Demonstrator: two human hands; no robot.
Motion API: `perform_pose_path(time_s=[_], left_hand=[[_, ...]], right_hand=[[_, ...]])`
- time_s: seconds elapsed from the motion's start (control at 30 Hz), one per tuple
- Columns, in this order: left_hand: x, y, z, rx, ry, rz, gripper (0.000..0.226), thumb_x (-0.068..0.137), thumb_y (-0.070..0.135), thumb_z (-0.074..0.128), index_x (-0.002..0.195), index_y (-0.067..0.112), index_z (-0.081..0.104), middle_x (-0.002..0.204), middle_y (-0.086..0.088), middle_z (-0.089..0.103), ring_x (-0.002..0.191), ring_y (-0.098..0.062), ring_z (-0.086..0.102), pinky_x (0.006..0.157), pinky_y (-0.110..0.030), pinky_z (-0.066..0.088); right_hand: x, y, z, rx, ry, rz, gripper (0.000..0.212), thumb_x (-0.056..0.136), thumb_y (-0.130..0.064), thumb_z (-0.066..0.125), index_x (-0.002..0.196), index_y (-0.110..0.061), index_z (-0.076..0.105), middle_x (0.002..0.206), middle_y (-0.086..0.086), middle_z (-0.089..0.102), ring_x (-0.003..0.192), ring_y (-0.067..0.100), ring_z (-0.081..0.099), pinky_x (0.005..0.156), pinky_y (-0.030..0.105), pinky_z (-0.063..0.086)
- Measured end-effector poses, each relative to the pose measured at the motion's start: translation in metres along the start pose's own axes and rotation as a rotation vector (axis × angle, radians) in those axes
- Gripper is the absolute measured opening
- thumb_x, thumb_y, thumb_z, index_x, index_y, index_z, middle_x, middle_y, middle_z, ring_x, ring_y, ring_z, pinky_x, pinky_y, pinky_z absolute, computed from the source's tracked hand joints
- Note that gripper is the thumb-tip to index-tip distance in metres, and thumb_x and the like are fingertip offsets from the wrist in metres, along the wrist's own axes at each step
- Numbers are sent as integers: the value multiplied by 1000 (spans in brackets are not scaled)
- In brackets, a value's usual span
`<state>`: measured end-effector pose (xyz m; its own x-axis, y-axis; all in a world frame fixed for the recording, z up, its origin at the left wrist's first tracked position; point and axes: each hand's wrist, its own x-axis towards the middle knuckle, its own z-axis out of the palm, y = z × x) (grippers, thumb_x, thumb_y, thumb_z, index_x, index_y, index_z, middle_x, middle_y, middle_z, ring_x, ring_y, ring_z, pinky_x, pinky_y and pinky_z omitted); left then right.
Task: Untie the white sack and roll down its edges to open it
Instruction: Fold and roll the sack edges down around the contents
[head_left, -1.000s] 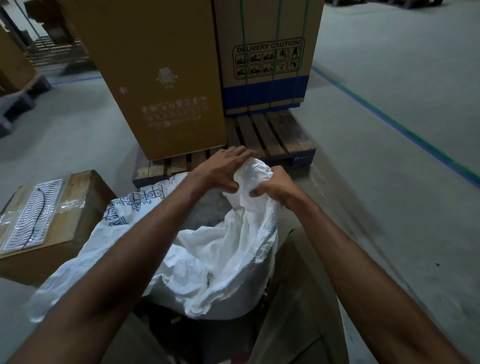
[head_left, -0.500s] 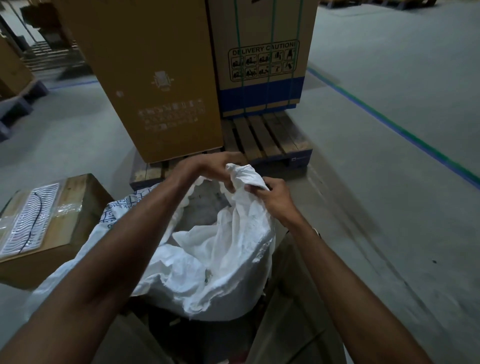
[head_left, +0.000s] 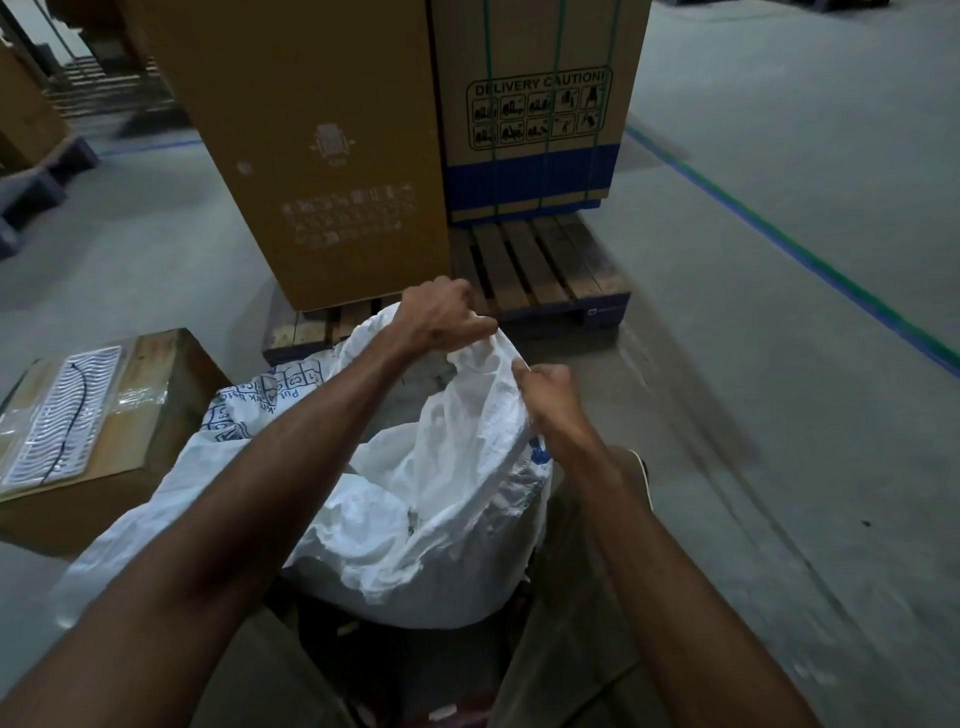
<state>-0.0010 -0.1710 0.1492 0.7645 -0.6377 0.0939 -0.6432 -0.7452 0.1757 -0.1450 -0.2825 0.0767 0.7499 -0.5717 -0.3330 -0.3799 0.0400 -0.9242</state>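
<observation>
1. On concrete floor (head_left: 779, 364), directly in front of wearer: white sack (head_left: 441, 519), upright, mouth open and slack, blue print on left panel.
2. Left hand (head_left: 441, 322): fist closed on far edge of sack mouth, fabric bunched under the fingers, edge lifted.
3. Right hand (head_left: 545, 389): fingers pinched on right edge of sack mouth, just beside the left hand, a short span of rim stretched between the two.
4. Near rim of sack folded inward, crumpled; grey contents visible through the mouth below the left wrist, kind not discernible.
5. Behind sack: wooden pallet (head_left: 545, 270) carrying tall brown carton (head_left: 311, 156) and strapped carton (head_left: 540, 104) marked "DELIVERY CAUTION".
6. Left of sack: low cardboard box (head_left: 130, 441), touching or just beside it; contact not resolvable.
</observation>
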Motion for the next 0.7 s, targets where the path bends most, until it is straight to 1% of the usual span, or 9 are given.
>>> perform_pose_path(time_s=[0.07, 0.13, 0.2, 0.3, 0.37, 0.43, 0.5, 0.57, 0.7], left_hand=[[3, -4, 1, -50, -62, 30, 66, 80, 73, 43, 75, 14, 70, 74, -5, 63, 66, -22, 56, 63, -33, 41], [2, -5, -3, -64, -180, 97, 81, 83, 80, 32, 109, 15, 72, 108, -7, 70, 94, -24, 62, 90, -44, 43], [-5, -3, -9, -80, -244, 140, 90, 80, 85, 30, 144, 25, 54, 143, -3, 57, 126, -24, 51, 108, -51, 30], [-14, 3, -13, -133, -152, 194, 84, 79, 86, 37, 150, 41, 42, 154, 1, 41, 145, -22, 29, 118, -54, 10], [-26, 11, -17, -252, 27, 159, 73, 82, 79, 51, 143, 39, 49, 148, -2, 39, 143, -23, 29, 118, -50, 14], [-47, 18, -19, -465, 143, 84, 66, 80, 74, 63, 131, 33, 57, 132, 0, 47, 126, -18, 45, 106, -38, 37], [-76, 18, -14, -644, 111, 52, 75, 73, 72, 74, 132, 31, 54, 124, 5, 54, 110, -11, 57, 90, -29, 50], [-98, 11, -7, -626, 125, 88, 92, 64, 66, 85, 139, 31, 46, 128, 5, 55, 111, -11, 59, 88, -30, 56], [-110, -6, -16, -755, 94, 51, 97, 60, 45, 98, 140, 26, 46, 123, 3, 59, 107, -9, 63, 82, -22, 59]], right_hand=[[6, -6, -1, 95, 9, 78, 30, 98, -29, 63, 90, -1, 72, 87, 14, 74, 80, 30, 71, 70, 37, 57], [11, -14, -1, 288, -44, 206, 33, 100, -29, 61, 97, 2, 70, 102, 21, 74, 88, 33, 71, 79, 43, 61], [9, -23, 1, 601, -99, 293, 40, 108, -30, 40, 104, 2, 64, 113, 25, 67, 95, 36, 65, 80, 51, 54], [3, -35, 4, 865, -179, 338, 46, 104, -25, 25, 105, -2, 66, 91, 22, 72, 89, 38, 62, 75, 44, 51], [-2, -43, 7, 965, -216, 284, 46, 102, -23, 26, 100, -3, 67, 86, 21, 71, 84, 39, 63, 76, 42, 52], [-6, -53, 16, 1045, -221, 225, 45, 101, -23, 28, 102, -2, 67, 93, 22, 71, 83, 38, 68, 77, 41, 55], [-6, -60, 25, 1066, -244, 207, 49, 97, -28, 34, 117, 1, 67, 108, 24, 72, 96, 41, 71, 87, 45, 59], [-11, -66, 33, 1062, -305, 222, 59, 91, -33, 40, 134, 1, 61, 128, 27, 64, 118, 46, 61, 104, 56, 48], [-16, -67, 45, 1043, -347, 209, 62, 94, -44, 46, 138, -2, 59, 133, 32, 61, 122, 51, 59, 105, 64, 44]])
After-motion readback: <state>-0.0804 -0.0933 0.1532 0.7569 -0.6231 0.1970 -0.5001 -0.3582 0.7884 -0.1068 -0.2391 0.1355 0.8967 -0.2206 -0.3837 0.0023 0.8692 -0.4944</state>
